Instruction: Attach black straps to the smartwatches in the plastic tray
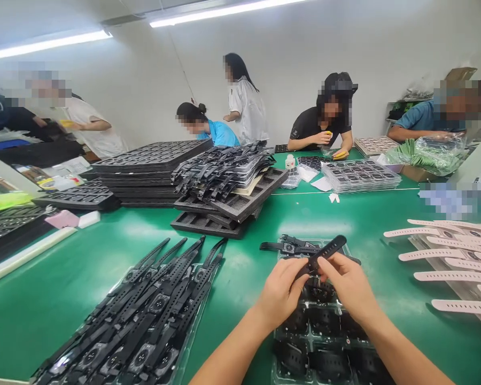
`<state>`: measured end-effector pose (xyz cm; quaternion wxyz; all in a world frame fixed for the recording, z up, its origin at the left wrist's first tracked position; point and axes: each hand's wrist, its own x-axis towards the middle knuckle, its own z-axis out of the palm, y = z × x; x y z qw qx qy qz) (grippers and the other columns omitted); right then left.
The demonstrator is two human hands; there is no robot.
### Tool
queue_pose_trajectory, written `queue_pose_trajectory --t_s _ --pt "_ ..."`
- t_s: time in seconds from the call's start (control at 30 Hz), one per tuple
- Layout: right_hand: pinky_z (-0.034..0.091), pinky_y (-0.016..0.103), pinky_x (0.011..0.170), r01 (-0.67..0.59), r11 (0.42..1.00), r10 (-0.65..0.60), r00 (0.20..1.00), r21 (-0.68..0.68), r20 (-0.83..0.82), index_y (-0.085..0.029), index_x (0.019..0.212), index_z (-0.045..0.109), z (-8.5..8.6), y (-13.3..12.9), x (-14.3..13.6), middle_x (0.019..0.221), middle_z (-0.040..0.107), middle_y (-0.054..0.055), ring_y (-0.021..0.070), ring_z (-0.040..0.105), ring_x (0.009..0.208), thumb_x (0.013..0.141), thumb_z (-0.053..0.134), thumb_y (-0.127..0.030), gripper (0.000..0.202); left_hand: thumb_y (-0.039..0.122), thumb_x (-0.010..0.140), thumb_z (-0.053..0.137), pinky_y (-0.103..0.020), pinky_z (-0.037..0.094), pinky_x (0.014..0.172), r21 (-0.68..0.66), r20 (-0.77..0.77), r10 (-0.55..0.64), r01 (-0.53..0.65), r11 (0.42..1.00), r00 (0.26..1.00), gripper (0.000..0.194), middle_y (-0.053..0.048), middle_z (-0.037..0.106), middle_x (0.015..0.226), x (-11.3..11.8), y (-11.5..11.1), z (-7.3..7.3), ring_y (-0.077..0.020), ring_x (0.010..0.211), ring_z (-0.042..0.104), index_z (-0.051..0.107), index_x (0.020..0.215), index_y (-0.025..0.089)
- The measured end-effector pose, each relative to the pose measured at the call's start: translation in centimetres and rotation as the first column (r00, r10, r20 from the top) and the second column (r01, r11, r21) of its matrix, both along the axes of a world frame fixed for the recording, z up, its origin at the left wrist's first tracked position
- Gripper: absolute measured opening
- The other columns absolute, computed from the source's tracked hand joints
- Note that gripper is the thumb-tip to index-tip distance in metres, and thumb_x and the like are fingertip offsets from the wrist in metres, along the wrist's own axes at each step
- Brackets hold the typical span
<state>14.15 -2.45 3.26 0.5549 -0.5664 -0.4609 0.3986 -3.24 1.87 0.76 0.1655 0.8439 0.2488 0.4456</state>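
Both hands meet over a clear plastic tray (310, 338) that holds black watches in its compartments. My left hand (282, 289) pinches one side of a black watch strap (332, 250). My right hand (350, 286) grips the same strap from the other side, its thumb and fingers closed. The strap slants up to the right above the fingers. Behind it, black watches with straps laid open (289, 247) lie across the far end of the tray. Left of my hands, several black watches (159, 303) lie in rows on another clear tray.
Pink straps (451, 276) lie at the right on the green table (248, 267). Black foam trays (144, 174) are stacked at the back left, beside a pile of black straps (224, 168). Clear trays (363, 176) stand farther back. Several people sit or stand across the table.
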Motion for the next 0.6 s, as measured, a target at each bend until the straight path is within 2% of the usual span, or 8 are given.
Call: queue_pose_trajectory --t_s 0.1,0.27,0.37,0.43,0.47,0.5,0.57,0.6 --pt "0.051 0.032 0.063 -0.013 1.0 0.014 0.996 0.005 -0.091 -0.019 0.077 0.07 -0.4 0.1 0.0 0.069 0.067 0.003 0.02 0.06 0.064 0.083 0.072 -0.059 0.041 0.015 0.099 0.052 -0.033 0.056 0.075 0.105 0.001 0.015 -0.015 0.994 1.0 0.032 -0.01 0.074 0.102 -0.1 0.0 0.1 -0.0208 0.087 0.067 0.063 0.129 0.02" --pt "0.05 0.03 0.061 -0.04 0.999 0.038 0.96 -0.002 -0.276 -0.017 0.082 0.071 -1.1 0.2 -0.3 0.07 0.066 0.003 0.0182 0.059 0.064 0.08 0.077 -0.054 0.037 0.01 0.096 0.053 -0.032 0.052 0.068 0.239 -0.026 0.018 -0.011 0.971 1.0 0.034 -0.012 0.076 0.102 -0.4 0.0 0.2 -0.0215 0.086 0.07 0.065 0.127 0.019" --pt "0.05 0.028 0.059 -0.03 0.999 0.033 0.934 0.013 -0.357 -0.019 0.097 0.07 -1.1 0.2 -0.2 0.074 0.066 0.002 0.0182 0.059 0.066 0.079 0.08 -0.052 0.039 0.012 0.095 0.055 -0.033 0.053 0.072 0.113 0.036 -0.011 0.007 0.994 0.999 0.03 -0.011 0.077 0.101 -0.2 -0.2 0.4 -0.0217 0.085 0.07 0.071 0.12 0.019" --pt "0.05 0.029 0.06 -0.032 0.999 0.04 0.935 0.028 -0.352 -0.019 0.102 0.069 -1.0 0.3 0.0 0.077 0.066 0.002 0.0181 0.059 0.067 0.08 0.079 -0.051 0.041 0.017 0.095 0.058 -0.033 0.054 0.077 -0.142 0.122 0.002 0.016 0.99 0.993 0.024 -0.01 0.077 0.1 0.1 -0.4 0.8 -0.0218 0.087 0.07 0.075 0.112 0.02" --pt "0.05 0.029 0.061 -0.042 0.999 0.051 0.94 0.033 -0.338 -0.019 0.103 0.069 -0.8 0.3 0.1 0.077 0.066 0.002 0.018 0.058 0.067 0.08 0.079 -0.051 0.04 0.021 0.094 0.059 -0.032 0.054 0.077 -0.311 0.163 0.019 0.033 0.95 0.986 0.022 -0.009 0.078 0.098 0.3 -0.5 0.9 -0.0213 0.086 0.07 0.076 0.108 0.02" --pt "0.05 0.029 0.062 -0.056 0.998 0.065 0.944 0.036 -0.325 -0.019 0.102 0.069 -0.7 0.3 0.2 0.076 0.065 0.001 0.0177 0.058 0.067 0.081 0.078 -0.051 0.04 0.025 0.094 0.061 -0.03 0.053 0.073 -0.481 0.2 0.034 0.068 0.874 0.979 0.02 -0.008 0.077 0.094 0.5 -0.6 1.0 -0.0202 0.081 0.068 0.077 0.104 0.019" --pt "0.049 0.028 0.061 -0.091 0.995 0.098 0.944 0.037 -0.316 -0.02 0.098 0.069 -0.4 0.3 0.3 0.073 0.062 -0.001 0.0162 0.056 0.065 0.081 0.078 -0.051 0.037 0.033 0.091 0.065 -0.025 0.048 0.06 -0.727 0.296 0.04 0.198 0.657 0.954 0.022 -0.004 0.074 0.079 1.0 -0.7 1.1 -0.0152 0.066 0.062 0.078 0.099 0.017" --pt "0.048 0.027 0.061 -0.102 0.994 0.109 0.942 0.038 -0.318 -0.021 0.096 0.069 -0.3 0.2 0.3 0.073 0.061 -0.002 0.0154 0.055 0.064 0.083 0.077 -0.051 0.034 0.035 0.09 0.066 -0.023 0.044 0.057 -0.782 0.338 0.043 0.255 0.569 0.94 0.024 -0.002 0.07 0.073 1.1 -0.8 1.0 -0.0128 0.061 0.057 0.078 0.097 0.016"
